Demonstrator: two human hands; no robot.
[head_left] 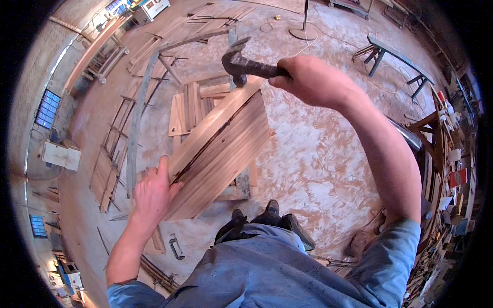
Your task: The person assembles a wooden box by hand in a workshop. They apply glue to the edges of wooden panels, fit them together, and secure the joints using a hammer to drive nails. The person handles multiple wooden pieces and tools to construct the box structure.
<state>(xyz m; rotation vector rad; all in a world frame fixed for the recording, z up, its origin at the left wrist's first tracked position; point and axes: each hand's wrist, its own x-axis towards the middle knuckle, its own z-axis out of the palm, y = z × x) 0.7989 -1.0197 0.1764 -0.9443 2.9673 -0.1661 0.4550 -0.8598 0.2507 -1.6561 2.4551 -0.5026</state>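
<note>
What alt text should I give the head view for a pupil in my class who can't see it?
A person's right hand holds a claw hammer by its handle at the far end of a wooden panel, while the left hand is at the near end. More wooden pieces show beyond the panel, and a C-clamp lies on the blotchy floor.

Wooden panel (226, 149) set obliquely, a dark seam running along its length. At its near end the left hand (154, 192) rests against the edge, index finger extended. Over its far end the right hand (310, 79) grips a claw hammer (251, 67) by the handle; contact between hammer and panel cannot be judged. Pale boards (178, 113) lie beyond the panel's left edge, a C-clamp (173, 247) below its near end, and a dark trestle (395, 55) well to its right.
</note>
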